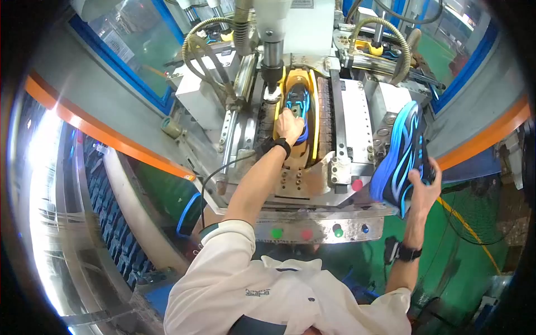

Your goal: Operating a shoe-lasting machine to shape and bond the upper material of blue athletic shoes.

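My left hand (290, 126) reaches into the machine's central press bed, its fingers closed on a blue and black sneaker (305, 103) that sits between yellow pads (315, 120). The hand covers part of that sneaker and hides its fingertips. At the right, outside the bed, my right hand (424, 191) grips a second blue and black sneaker (397, 153) near its lower end. This sneaker is held upright, its wavy blue sole side facing left. Each wrist wears a black band.
A metal piston (273, 58) hangs above the bed. Metal blocks and hoses (403, 47) flank it. Green, red and blue buttons (307, 234) line the front panel. An orange-edged frame (109, 142) curves around both sides. A thin cable (215, 172) runs from my left wristband.
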`<state>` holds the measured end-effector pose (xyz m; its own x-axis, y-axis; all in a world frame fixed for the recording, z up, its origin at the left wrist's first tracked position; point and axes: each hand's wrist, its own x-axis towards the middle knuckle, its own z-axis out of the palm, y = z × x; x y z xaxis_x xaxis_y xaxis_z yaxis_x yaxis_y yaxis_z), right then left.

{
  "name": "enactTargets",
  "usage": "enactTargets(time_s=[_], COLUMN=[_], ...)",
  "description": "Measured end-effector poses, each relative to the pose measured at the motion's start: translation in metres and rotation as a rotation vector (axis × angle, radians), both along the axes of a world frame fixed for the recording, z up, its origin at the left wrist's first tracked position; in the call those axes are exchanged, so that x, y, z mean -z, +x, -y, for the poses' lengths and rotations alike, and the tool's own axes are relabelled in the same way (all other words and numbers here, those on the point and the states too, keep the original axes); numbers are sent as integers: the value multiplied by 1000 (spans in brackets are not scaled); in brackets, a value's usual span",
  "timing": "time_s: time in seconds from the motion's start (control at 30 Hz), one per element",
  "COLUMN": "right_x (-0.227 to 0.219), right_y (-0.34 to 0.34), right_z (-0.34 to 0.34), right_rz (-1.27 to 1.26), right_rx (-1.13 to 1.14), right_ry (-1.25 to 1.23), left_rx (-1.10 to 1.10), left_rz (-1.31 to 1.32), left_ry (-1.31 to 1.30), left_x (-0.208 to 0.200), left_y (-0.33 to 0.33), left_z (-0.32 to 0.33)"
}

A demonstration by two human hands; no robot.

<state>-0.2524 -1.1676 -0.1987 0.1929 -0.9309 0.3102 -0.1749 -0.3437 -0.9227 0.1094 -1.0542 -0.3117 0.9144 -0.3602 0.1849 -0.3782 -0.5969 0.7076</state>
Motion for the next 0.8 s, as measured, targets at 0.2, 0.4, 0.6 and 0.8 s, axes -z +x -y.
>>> enactTargets(time_s=[0.2,0.4,0.6,0.8], right_x=[-40,-27,41,139], right_y=[130,297,380,385], right_z=[78,80,-16,-27], right_rz=[-295,-862,-889,-688], right_rx=[-126,-469,-448,-345], right_ry=[-86,-73,-236,-425], left_rx=[-15,20,-238,-535], left_rz=[-867,-1007,-833,-482], left_ry=[-685,-705,-656,-803], left_x=[-45,-113,-149,-125], left_y=[2,-88,-155,-210], left_z=[-65,-216,-362,-441])
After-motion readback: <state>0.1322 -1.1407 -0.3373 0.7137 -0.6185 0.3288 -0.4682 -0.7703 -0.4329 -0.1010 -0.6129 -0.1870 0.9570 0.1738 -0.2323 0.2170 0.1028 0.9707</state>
